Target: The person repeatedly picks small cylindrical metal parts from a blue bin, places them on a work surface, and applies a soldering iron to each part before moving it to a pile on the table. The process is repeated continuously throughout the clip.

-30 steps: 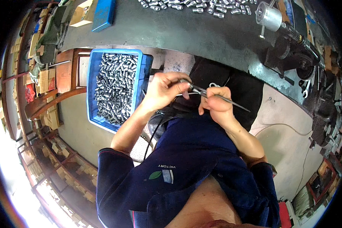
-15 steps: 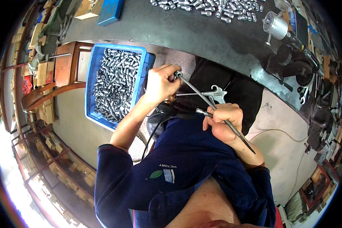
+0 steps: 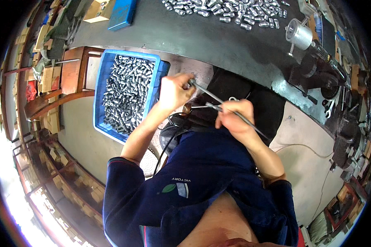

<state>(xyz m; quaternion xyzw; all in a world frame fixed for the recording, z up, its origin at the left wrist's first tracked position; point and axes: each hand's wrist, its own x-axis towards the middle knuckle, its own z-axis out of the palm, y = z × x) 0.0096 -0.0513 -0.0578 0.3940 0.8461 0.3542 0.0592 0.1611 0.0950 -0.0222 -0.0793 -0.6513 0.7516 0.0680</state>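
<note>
The dark desk [image 3: 177, 39] stretched across the far side of the workspace, its top scuffed and a little shiny, with a heap of silver fittings [image 3: 231, 10] spread loosely near its back. A blue box [image 3: 122, 15] stood to the left of them beside an open wooden box [image 3: 97, 11], and on the right a silver cylinder [image 3: 301, 36] rose near some dark machinery, a spanner [image 3: 329, 111] close to the edge. Below, a blue crate [image 3: 97, 92] packed with more metal pieces stood beside a reddish wooden chair [image 3: 73, 74]. Shelves [image 3: 66, 181] of pale blocks curved along the left wall, and a thin cord [image 3: 303, 145] trailed over the pale floor [image 3: 301, 164].

The only marking I could make out was on the worker's navy shirt [image 3: 210, 164]: a small line of light lettering by a green leaf and a whitish-blue shape.

Between the two hands slanted a thin metal rod [image 3: 206, 92], above the lap. The left grip [image 3: 175, 91] was pinched closed at its upper end, apparently on a small fitting [image 3: 190, 84], though blur made that hard to judge. The right grip [image 3: 237, 116] was wrapped around the rod lower down, a short metal piece [image 3: 213, 106] jutting from its fingers.
</note>
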